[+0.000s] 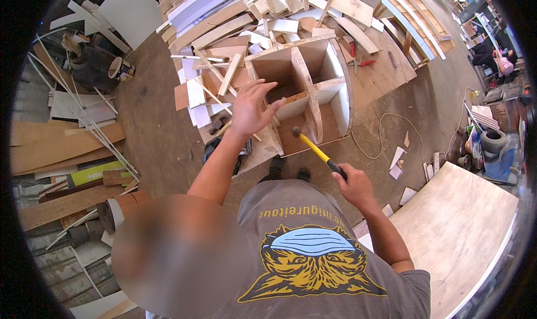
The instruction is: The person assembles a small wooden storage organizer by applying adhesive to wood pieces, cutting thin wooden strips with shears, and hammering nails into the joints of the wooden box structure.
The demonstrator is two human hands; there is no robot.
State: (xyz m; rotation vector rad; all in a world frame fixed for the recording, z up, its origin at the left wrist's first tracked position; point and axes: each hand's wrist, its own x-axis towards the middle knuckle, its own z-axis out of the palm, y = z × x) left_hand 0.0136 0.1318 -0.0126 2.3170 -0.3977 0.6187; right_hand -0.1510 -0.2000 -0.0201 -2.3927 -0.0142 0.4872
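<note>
My right hand (354,186) is closed round the black grip of a hammer (314,147) with a yellow shaft. The dark hammer head hangs over the near compartment of a wooden box frame (300,67), which has upright dividers and several compartments. Some of its inner walls are white, others bare wood. My left hand (253,107) is above the frame's left side, fingers spread and thumb apart, with nothing visible in it. Whether it touches the wood I cannot tell.
Wood offcuts (229,75) are heaped left of and behind the frame. Red-handled pliers (364,62) lie on the board to its right. A cord (381,145) loops across the floor. A large plywood sheet (453,229) is at the right, a bucket (121,69) at the far left.
</note>
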